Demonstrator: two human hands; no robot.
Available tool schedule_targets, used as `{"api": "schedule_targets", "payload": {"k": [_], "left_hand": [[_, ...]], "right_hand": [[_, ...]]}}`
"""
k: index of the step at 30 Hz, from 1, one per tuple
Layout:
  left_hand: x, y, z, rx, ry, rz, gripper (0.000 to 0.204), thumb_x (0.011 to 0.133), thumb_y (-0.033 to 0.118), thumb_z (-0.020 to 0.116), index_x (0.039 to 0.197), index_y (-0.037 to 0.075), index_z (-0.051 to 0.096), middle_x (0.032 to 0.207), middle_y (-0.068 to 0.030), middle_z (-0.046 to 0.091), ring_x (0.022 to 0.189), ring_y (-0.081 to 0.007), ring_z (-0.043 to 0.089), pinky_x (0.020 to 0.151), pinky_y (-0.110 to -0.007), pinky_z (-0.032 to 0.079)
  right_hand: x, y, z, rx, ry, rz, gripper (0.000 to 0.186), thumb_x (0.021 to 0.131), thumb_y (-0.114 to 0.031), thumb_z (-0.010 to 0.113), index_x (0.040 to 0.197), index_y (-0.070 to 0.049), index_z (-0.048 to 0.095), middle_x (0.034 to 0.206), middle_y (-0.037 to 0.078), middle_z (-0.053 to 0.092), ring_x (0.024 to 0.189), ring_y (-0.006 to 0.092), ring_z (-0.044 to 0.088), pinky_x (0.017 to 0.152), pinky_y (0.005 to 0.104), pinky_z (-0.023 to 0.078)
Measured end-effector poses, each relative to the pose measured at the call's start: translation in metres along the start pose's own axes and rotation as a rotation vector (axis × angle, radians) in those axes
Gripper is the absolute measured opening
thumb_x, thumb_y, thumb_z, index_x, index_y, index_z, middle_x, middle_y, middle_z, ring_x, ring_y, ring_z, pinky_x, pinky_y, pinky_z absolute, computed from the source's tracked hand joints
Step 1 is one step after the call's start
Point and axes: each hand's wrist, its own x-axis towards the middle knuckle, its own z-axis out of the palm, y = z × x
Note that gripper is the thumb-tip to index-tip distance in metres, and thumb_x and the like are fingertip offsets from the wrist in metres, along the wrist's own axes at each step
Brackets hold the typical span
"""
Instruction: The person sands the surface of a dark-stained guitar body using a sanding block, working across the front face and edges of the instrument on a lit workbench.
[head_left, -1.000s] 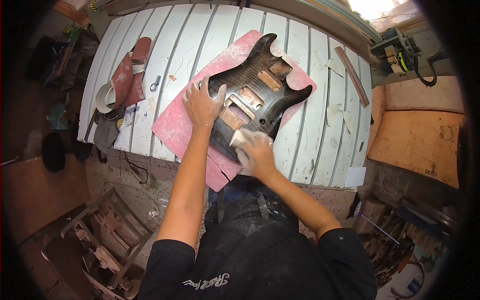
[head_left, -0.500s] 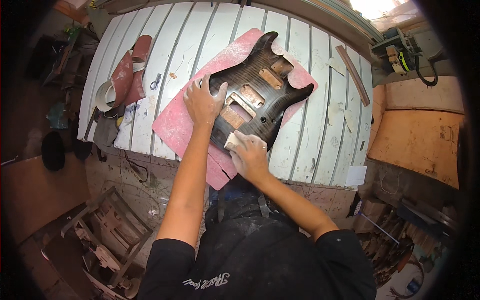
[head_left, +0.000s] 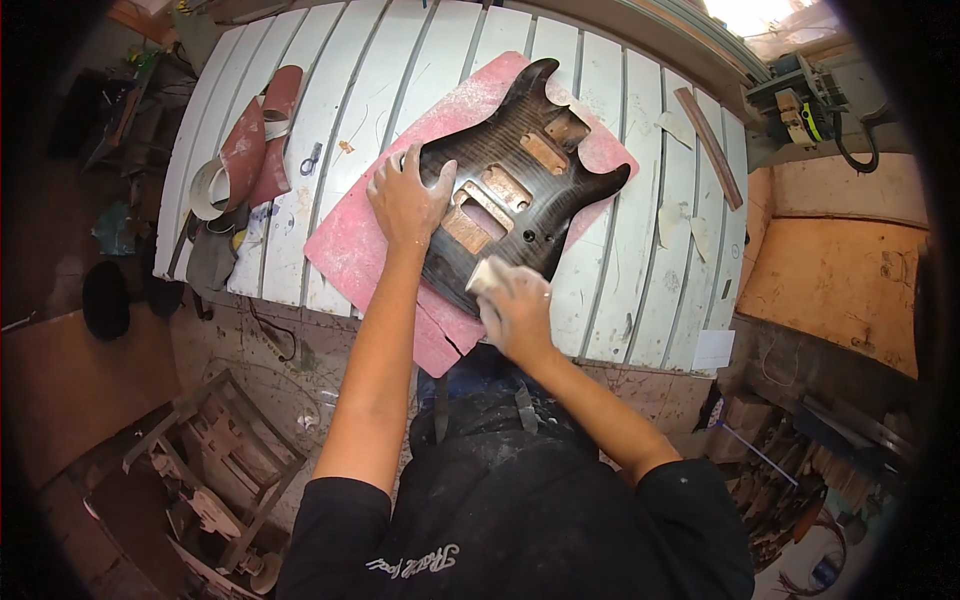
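Dark guitar body (head_left: 520, 205), open cavities, flat under left hand (head_left: 408, 197); pale pad (head_left: 487, 277), likely sandpaper, pressed beneath right hand (head_left: 516, 312).

The left hand (head_left: 405, 200) lies flat on a dark guitar body (head_left: 520, 190). The right hand (head_left: 515, 310) presses a pale pad (head_left: 487, 276) on its near edge. A pink mat (head_left: 360, 240) lies under it on the white counter (head_left: 620, 290).

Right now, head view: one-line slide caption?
Left hand steadies dark guitar body on pink mat; right hand presses pale pad.
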Motion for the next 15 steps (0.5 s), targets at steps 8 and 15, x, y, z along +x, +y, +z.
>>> {"api": "schedule_targets", "payload": {"k": [8, 15], "left_hand": [[0.000, 0.002, -0.002, -0.016, 0.025, 0.022, 0.070, 0.091, 0.061, 0.068, 0.143, 0.015, 0.063, 0.140, -0.0182, 0.063, 0.133, -0.0374, 0.056, 0.114, -0.056, 0.038], [0.000, 0.002, 0.000, -0.025, -0.008, 0.013, 0.071, 0.091, 0.061, 0.068, 0.144, 0.014, 0.063, 0.143, -0.0184, 0.061, 0.135, -0.0384, 0.054, 0.116, -0.056, 0.036]], "right_hand": [[0.070, 0.092, -0.024, -0.123, 0.265, 0.220, 0.020, 0.091, -0.014, 0.071, 0.110, -0.008, 0.073, 0.130, 0.019, 0.068, 0.116, 0.0404, 0.061, 0.101, 0.0508, 0.045], [-0.004, 0.020, -0.011, 0.011, 0.005, 0.020, 0.026, 0.085, -0.013, 0.076, 0.111, -0.013, 0.074, 0.140, 0.016, 0.063, 0.121, 0.0373, 0.057, 0.103, 0.0505, 0.043]]}}
